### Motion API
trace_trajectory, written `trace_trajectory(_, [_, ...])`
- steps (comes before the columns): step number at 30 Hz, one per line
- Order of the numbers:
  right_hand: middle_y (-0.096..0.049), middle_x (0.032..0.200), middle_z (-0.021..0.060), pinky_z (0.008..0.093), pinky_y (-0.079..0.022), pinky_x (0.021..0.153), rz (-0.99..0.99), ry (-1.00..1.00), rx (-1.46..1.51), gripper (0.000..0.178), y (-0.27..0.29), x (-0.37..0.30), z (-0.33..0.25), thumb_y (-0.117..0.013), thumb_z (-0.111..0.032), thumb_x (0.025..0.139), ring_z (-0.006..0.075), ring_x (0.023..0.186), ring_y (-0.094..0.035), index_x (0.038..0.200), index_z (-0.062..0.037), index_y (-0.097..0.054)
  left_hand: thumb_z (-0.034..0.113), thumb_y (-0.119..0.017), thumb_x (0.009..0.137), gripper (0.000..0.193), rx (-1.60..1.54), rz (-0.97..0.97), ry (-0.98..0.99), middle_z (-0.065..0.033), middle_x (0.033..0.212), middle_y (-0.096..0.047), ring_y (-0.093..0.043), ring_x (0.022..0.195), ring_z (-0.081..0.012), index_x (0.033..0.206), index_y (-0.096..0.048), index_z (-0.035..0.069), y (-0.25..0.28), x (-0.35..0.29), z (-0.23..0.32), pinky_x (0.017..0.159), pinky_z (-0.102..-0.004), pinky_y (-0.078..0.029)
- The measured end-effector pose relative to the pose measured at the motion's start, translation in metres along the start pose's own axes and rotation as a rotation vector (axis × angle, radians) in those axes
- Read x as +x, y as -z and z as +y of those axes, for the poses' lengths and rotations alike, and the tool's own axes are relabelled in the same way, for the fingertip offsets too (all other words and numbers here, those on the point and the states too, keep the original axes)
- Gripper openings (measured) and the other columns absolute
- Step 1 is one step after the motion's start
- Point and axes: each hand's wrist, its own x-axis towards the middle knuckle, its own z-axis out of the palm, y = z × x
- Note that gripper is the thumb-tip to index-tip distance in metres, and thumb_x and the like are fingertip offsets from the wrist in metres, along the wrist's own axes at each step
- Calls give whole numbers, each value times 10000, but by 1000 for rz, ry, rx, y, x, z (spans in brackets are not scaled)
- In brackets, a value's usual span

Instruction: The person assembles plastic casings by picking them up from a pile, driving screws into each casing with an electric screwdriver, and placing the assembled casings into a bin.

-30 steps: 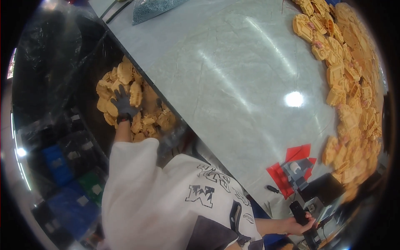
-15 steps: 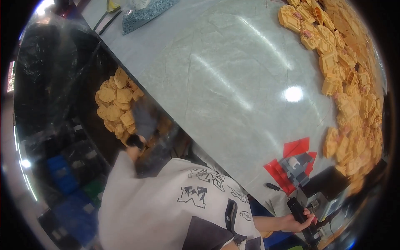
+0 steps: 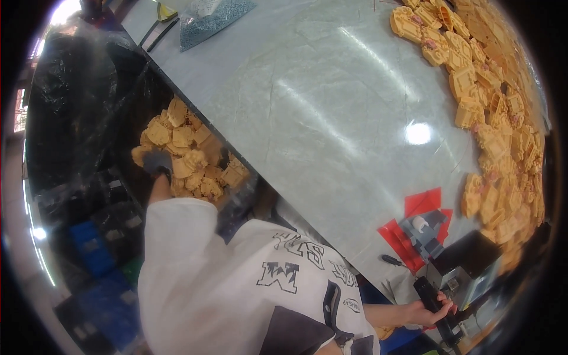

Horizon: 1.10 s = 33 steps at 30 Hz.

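In a grey glove, my left hand (image 3: 157, 162) reaches into a dark bin below the table's left edge. It is over a heap of yellow plastic parts (image 3: 190, 163), against one yellow plastic housing (image 3: 139, 155) at the heap's left side. Its fingers are too indistinct to show a grip. At the lower right, my bare right hand (image 3: 431, 313) is wrapped round a black power screwdriver (image 3: 427, 294). Just beyond its tip stands a grey fixture (image 3: 425, 234) with a white knob, set on red pieces (image 3: 421, 202).
More yellow parts (image 3: 467, 83) pile along the table's right side. A small black-handled screwdriver (image 3: 390, 260) lies left of the fixture. A dark box-shaped device (image 3: 467, 254) stands right of it. A clear bag of small grey pieces (image 3: 216, 21) rests at the far left of the table (image 3: 284, 136).
My left hand has moved left and farther away across the heap, uncovering more parts on the right. My right hand keeps its hold on the power screwdriver. The view has shifted slightly.
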Motion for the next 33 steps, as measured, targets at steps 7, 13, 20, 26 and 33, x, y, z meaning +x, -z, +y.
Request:
trace_trajectory(7, [-432,629,38,289,-389,697,20,2,-7,294,-8,-12,-6,-541,-58,795,155,620,-456,1065,8,-443,336,-573,797,488,-152,42,-849,-194,1148,-524,-482,1086,-348,1195,-503,62,56,-129,84,937,-453,-357])
trace_trajectory(13, [-442,652,27,275,-383,691,-34,-52,71,265,-11,-7,-1,-551,-56,788,140,621,-459,1030,-19,-450,369,-603,751,544,99,65,-1056,-114,1156,-548,-469,1123,-308,1228,-491,131,-28,-148,71,957,-539,-275])
trace_trajectory(20, [-444,656,15,285,-378,694,-55,-64,101,258,-15,-6,0,-552,-69,791,134,613,-448,1028,-45,-453,222,-644,688,213,227,167,-1065,-126,894,-606,-531,967,-309,880,-669,133,-43,-43,31,919,-459,-357])
trace_trajectory(26, [-447,645,21,300,-380,689,36,-62,121,198,-11,-6,-1,-526,-83,810,129,616,-443,993,-37,-464,252,-600,777,274,-364,22,-558,-188,856,-643,-595,786,-357,920,-648,23,-35,-17,8,734,-377,-459])
trace_trajectory(33, [-440,652,33,299,-391,655,101,-14,131,187,-6,-8,0,-521,-83,798,121,604,-446,968,-26,-471,194,-499,895,342,-1321,282,-770,-174,1109,-587,-549,1038,-232,1112,-543,-66,224,-147,135,917,-341,-412])
